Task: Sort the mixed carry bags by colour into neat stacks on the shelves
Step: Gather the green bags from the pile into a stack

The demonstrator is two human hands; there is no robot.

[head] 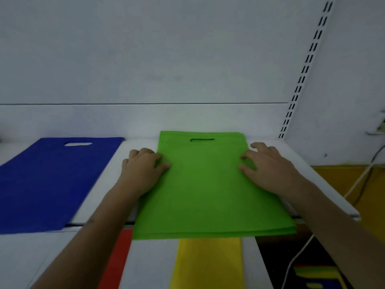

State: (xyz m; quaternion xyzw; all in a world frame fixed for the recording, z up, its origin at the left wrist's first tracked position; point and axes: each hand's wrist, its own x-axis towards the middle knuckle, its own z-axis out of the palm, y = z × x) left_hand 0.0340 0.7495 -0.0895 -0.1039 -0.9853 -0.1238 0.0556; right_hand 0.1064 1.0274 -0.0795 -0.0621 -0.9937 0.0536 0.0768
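a stack of green carry bags (208,188) lies flat on the white upper shelf (141,142) in the middle of the frame, its die-cut handle slot toward the back wall and its near edge hanging a little over the shelf's front lip. layered edges show along the near side and the far right corner, so it is more than one bag.

the left hand (141,170) rests on the stack's left edge, its fingers (162,164) bent and touching the green fabric, the thumb on top; whether they reach under the edge i cannot tell. the right hand (268,165) lies on the stack's right edge, fingers spread and fairly straight, pressing down on the top bag, with the outer fingers off the fabric over the shelf.

at the left of the frame a blue carry bag (50,184) lies flat on the same shelf, apart from the green stack, its handle slot also toward the wall.

below, in the lower centre, a lower shelf (150,265) carries a yellow bag (208,265) directly under the green stack and a red bag (116,261) just to its left, with white shelf between them.

at the upper right a slotted shelving upright (306,67) runs up the wall, and a white cable (295,259) hangs at the lower right.
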